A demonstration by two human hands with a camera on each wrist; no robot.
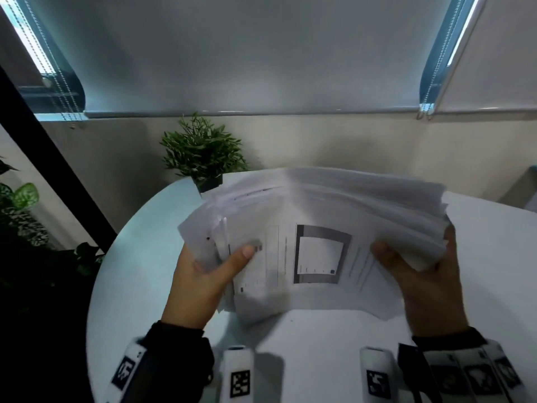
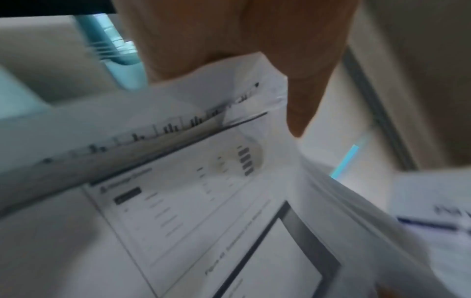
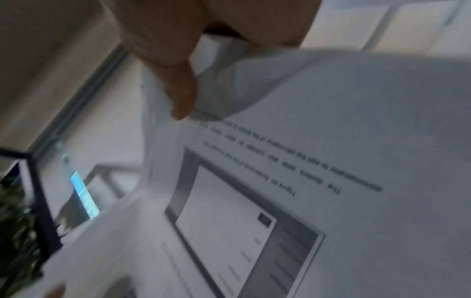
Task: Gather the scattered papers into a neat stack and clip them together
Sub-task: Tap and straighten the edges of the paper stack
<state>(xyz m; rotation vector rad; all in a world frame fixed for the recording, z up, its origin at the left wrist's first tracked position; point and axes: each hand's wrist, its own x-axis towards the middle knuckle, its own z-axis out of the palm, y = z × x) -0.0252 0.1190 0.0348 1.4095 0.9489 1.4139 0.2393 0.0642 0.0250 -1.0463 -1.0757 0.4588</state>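
Note:
A thick, uneven stack of white printed papers is held up over the round white table, its top sheet showing a dark-framed figure. My left hand grips the stack's left edge, thumb on top. My right hand grips the right edge, thumb on top and fingers behind. In the left wrist view the papers fan out below my left hand, edges misaligned. In the right wrist view my right hand has its thumb on the printed sheet. No clip is visible.
A small potted green plant stands at the table's far edge, just behind the stack. More leafy plants sit off the table to the left. A wall with window blinds rises behind.

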